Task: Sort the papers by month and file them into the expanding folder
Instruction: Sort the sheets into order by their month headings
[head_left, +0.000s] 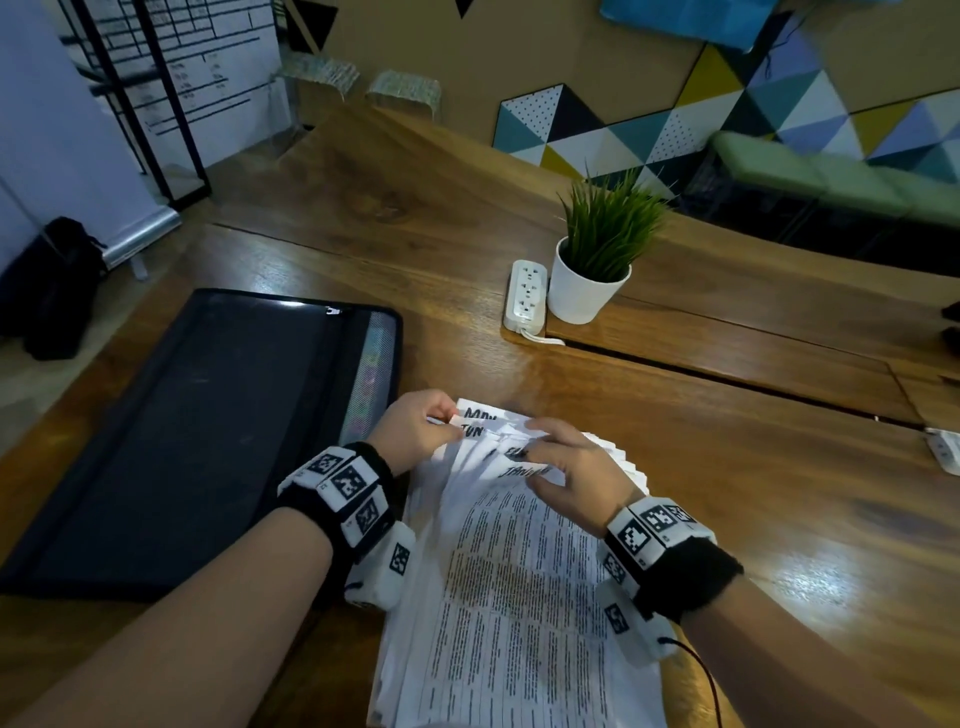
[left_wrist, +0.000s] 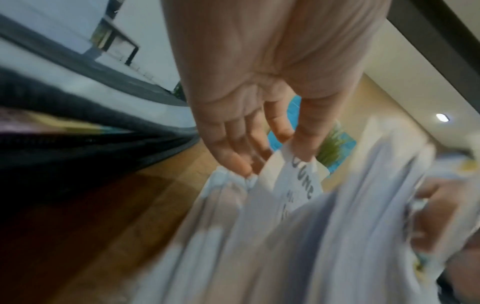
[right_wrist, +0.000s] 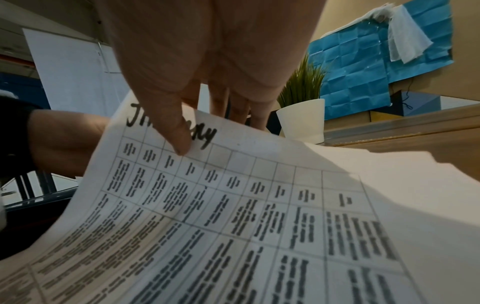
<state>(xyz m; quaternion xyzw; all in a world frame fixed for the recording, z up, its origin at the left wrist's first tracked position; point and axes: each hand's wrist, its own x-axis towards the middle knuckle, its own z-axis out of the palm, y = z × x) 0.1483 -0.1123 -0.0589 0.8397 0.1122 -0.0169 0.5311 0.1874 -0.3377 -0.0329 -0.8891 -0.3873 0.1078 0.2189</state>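
A stack of white printed papers lies on the wooden table, its far ends fanned so handwritten month names show. My left hand pinches the corner of the sheet marked June between thumb and forefinger at the fan's left side. My right hand holds the top edge of the January sheet, thumb on top and fingers behind it, lifting that edge. The black expanding folder lies flat to the left of the papers, its coloured pocket edges facing them.
A white pot with a green plant and a white power strip stand beyond the papers. A second power strip sits at the right edge. A seam with a gap runs across the table.
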